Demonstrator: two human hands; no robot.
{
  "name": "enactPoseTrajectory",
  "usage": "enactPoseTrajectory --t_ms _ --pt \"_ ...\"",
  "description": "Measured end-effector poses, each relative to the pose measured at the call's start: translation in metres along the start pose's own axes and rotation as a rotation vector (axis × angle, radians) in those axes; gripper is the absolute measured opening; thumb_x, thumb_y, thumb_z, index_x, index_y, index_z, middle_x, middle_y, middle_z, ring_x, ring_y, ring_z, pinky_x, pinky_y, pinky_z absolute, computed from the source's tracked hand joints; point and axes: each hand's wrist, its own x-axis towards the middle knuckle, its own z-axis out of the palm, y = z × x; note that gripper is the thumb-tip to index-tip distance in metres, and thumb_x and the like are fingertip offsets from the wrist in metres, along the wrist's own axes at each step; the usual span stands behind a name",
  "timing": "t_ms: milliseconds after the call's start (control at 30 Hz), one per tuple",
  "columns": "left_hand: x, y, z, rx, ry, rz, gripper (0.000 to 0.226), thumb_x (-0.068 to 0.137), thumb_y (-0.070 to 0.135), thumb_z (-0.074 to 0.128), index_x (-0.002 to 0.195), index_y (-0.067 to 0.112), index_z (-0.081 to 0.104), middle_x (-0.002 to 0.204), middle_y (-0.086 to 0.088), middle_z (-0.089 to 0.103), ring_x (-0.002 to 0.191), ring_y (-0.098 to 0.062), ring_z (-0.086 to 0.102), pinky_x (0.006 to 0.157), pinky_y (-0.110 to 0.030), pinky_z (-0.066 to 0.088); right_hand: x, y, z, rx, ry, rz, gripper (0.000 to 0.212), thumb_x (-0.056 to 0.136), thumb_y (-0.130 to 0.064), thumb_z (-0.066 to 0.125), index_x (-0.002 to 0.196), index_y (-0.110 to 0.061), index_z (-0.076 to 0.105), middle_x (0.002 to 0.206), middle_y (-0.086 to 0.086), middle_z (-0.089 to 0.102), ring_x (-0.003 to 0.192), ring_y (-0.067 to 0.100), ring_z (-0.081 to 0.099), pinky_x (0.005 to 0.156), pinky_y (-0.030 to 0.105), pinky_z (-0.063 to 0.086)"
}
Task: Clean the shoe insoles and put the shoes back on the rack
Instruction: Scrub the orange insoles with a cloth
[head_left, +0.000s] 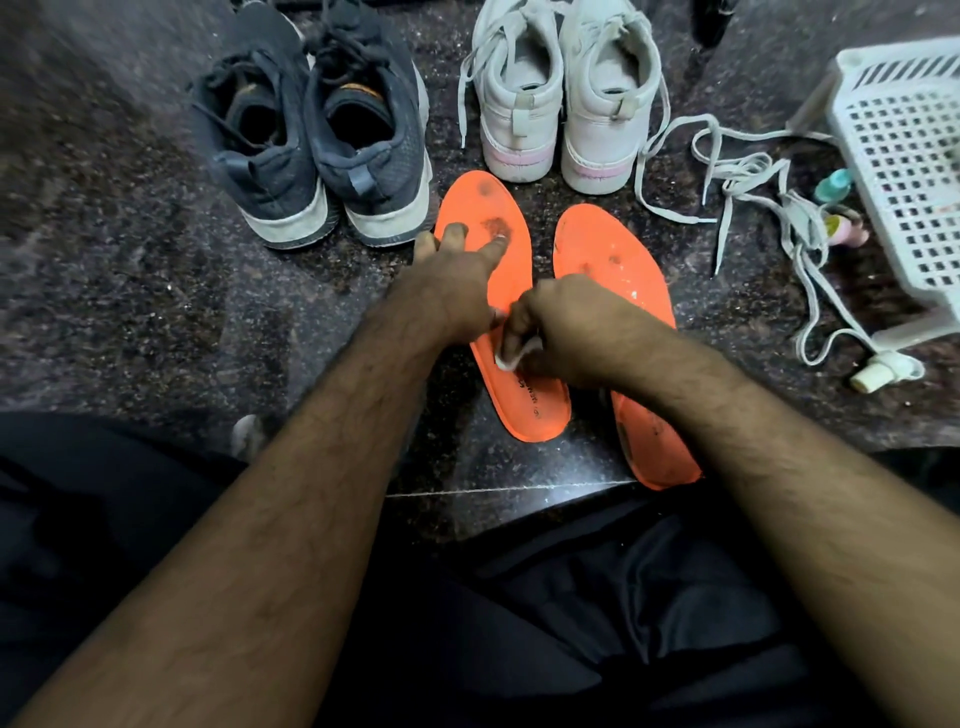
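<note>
Insole (506, 291) under flat left fingers (457, 236); right fingers (511, 340) pinch pad (506, 362) (white).

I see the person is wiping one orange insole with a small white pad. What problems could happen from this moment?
1. The left hand presses the left insole only near the toe, so the heel end might slide while the right hand rubs with the white pad.
2. The pad looks small against the dark stain; it may smear dirt rather than lift it.
3. The loose laces lie near the right insole and could be dragged or snagged.
</note>
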Motion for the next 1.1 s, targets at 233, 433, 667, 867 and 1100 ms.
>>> enactPoseTrajectory --t_ms 233,433,667,867,1100 --pt "0.004 0.0 -0.002 -0.018 -0.007 -0.007 0.083 0.087 0.041 0.072 0.155 0.038 0.024 0.157 -0.012 0.019 0.141 -0.04 0.021 0.113 -0.057 0.033 -0.016 0.018 -0.025 0.057 0.04 0.027 0.018 0.082 -0.021 0.074 0.097 -0.03 0.077 0.085 -0.01 0.072 0.078 0.006 0.064 0.071 0.016 0.043" --pt "0.004 -0.003 0.003 -0.05 0.056 0.023 0.081 0.081 0.038 0.078 0.148 0.041 0.033 0.143 -0.012 0.029 0.129 -0.036 0.033 0.108 -0.053 0.039 0.005 0.008 -0.007 0.002 0.086 0.003 0.024 0.082 -0.012 0.066 0.099 -0.024 0.077 0.099 0.001 0.075 0.094 0.019 0.068 0.085 0.026 0.05" --pt "0.006 -0.004 0.003 0.026 0.02 0.018 0.087 0.078 0.049 0.078 0.15 0.046 0.031 0.144 -0.015 0.025 0.129 -0.037 0.031 0.109 -0.051 0.038 -0.01 0.013 -0.014 0.043 -0.049 -0.023 0.021 0.081 -0.019 0.071 0.099 -0.028 0.077 0.092 -0.006 0.075 0.086 0.01 0.067 0.079 0.022 0.052" --pt "0.002 -0.006 0.0 -0.022 -0.008 0.041 0.089 0.072 0.042 0.084 0.146 0.046 0.036 0.135 -0.012 0.029 0.126 -0.034 0.034 0.108 -0.048 0.039 0.022 0.021 -0.005 0.048 0.265 0.064 0.021 0.082 -0.016 0.066 0.097 -0.023 0.077 0.097 0.003 0.075 0.093 0.022 0.068 0.074 0.02 0.042" --pt "0.0 -0.007 -0.006 -0.052 -0.05 0.08 0.081 0.083 0.017 0.077 0.148 0.046 0.039 0.135 -0.012 0.033 0.123 -0.032 0.041 0.109 -0.037 0.037 -0.005 0.013 -0.009 0.071 -0.214 -0.121 0.024 0.077 -0.015 0.076 0.096 -0.028 0.079 0.087 -0.014 0.075 0.069 -0.008 0.062 0.068 0.005 0.044"
